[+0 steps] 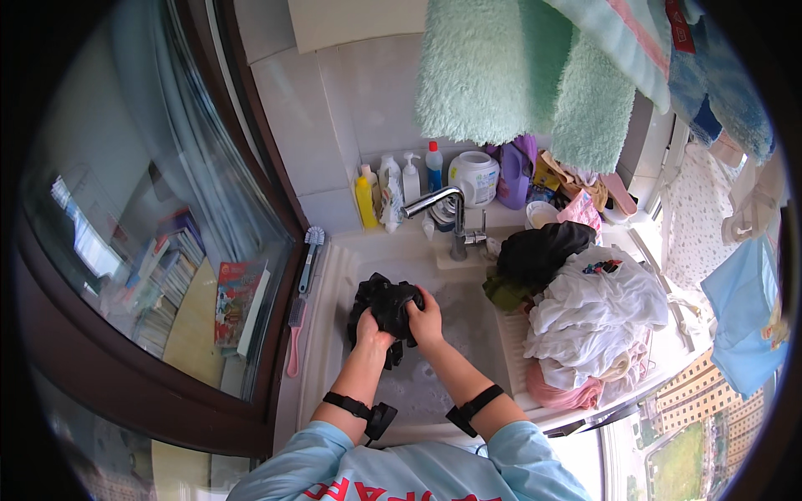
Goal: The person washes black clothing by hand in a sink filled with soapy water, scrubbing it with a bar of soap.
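Note:
A bunched black cloth garment (385, 304) is held over the left part of a white sink (332, 351), which holds cloudy, slightly foamy water (451, 351). My left hand (371, 329) grips its lower side, fingers partly hidden by the cloth. On its right side, my right hand (426, 316) is closed around the fabric with the thumb on top. Some of the garment hangs down towards the water. Behind the sink stands a chrome faucet (458, 232), its spout pointing left; no stream of water shows.
Right of the basin lies a heap of white clothes (589, 313), with black clothing (545, 250) and a pink cloth (561, 388). Bottles (365, 203) and a white tub (474, 178) line the back ledge. Brushes (307, 266) lie at left. Green towels (476, 75) hang overhead.

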